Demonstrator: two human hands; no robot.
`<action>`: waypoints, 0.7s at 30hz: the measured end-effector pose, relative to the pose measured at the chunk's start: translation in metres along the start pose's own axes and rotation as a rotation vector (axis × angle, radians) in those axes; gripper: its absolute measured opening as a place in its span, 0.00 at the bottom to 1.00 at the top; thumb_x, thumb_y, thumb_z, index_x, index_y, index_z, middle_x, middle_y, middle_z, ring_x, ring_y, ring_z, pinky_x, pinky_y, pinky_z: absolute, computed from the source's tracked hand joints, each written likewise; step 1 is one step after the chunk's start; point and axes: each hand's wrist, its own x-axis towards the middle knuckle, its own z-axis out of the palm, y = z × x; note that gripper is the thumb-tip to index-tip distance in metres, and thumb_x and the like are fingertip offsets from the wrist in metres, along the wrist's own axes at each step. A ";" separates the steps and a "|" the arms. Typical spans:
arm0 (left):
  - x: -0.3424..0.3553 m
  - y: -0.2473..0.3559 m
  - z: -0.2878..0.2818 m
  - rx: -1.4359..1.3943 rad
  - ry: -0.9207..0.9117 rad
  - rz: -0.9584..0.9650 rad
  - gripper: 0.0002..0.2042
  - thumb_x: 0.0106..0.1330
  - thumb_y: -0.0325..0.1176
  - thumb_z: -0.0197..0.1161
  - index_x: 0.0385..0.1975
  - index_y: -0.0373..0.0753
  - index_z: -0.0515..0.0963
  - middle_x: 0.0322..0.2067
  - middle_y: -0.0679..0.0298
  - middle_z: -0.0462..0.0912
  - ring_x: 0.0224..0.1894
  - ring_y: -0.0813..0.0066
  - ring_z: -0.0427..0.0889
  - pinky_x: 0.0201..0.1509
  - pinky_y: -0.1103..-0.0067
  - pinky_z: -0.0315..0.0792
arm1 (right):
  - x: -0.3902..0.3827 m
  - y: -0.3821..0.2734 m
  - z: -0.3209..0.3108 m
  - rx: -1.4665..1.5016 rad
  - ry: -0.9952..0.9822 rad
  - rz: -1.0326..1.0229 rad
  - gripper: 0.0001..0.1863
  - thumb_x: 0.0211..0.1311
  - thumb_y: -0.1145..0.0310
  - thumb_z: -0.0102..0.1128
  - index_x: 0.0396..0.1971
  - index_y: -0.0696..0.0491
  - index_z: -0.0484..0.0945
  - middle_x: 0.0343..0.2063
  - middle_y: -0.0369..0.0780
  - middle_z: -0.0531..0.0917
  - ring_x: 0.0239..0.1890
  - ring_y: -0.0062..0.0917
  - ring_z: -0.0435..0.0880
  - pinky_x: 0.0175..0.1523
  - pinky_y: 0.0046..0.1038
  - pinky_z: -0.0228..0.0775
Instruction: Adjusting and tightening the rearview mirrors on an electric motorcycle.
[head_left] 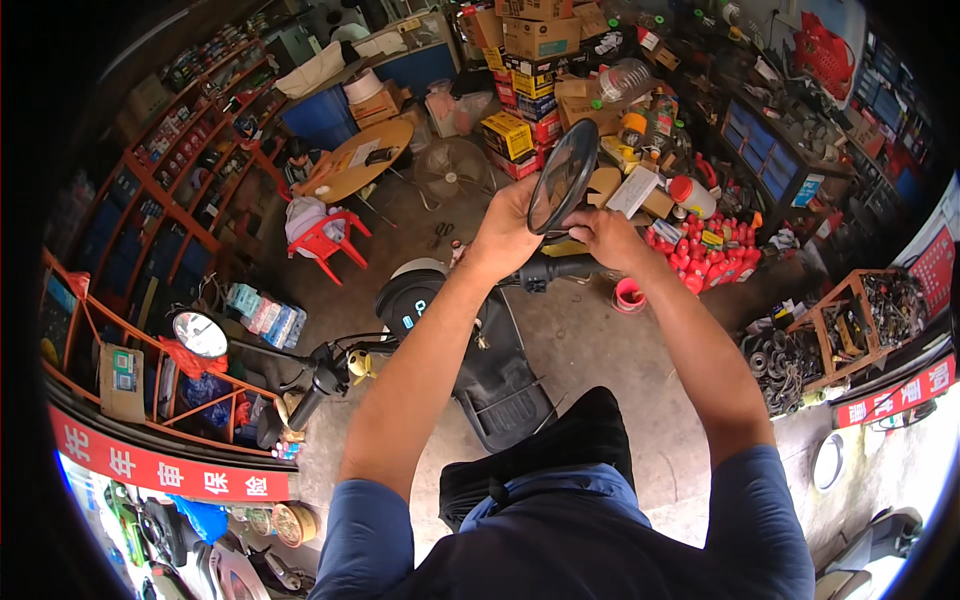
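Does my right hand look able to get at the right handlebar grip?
Probably yes: your right hand is close to the right handlebar grip with nothing visible blocking the way, though that hand is at the mirror.

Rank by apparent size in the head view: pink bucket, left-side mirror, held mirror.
1. Held mirror
2. Left-side mirror
3. Pink bucket
Apparent size only; the bucket is on the floor, farther away.

orange shelves (172, 203) stand at left — the floor (600, 350) is grey.
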 end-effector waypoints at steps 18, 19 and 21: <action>0.007 -0.027 -0.019 0.051 -0.089 0.006 0.13 0.68 0.31 0.63 0.49 0.33 0.77 0.44 0.62 0.83 0.49 0.76 0.80 0.55 0.79 0.72 | -0.002 -0.017 -0.009 0.055 -0.143 0.210 0.11 0.58 0.66 0.63 0.38 0.54 0.81 0.32 0.48 0.84 0.40 0.43 0.83 0.45 0.41 0.72; 0.006 -0.028 -0.020 0.054 -0.084 0.002 0.13 0.68 0.31 0.63 0.49 0.33 0.77 0.44 0.62 0.83 0.49 0.76 0.80 0.55 0.79 0.72 | -0.007 -0.018 -0.005 0.059 -0.148 0.207 0.11 0.58 0.66 0.63 0.38 0.54 0.81 0.32 0.48 0.84 0.40 0.43 0.83 0.45 0.41 0.72; 0.008 -0.027 -0.018 0.083 -0.095 -0.001 0.13 0.68 0.32 0.63 0.49 0.33 0.77 0.44 0.61 0.84 0.50 0.76 0.80 0.55 0.79 0.71 | -0.018 -0.016 -0.006 0.301 0.341 0.174 0.09 0.57 0.68 0.63 0.35 0.56 0.81 0.26 0.46 0.82 0.34 0.43 0.83 0.41 0.39 0.71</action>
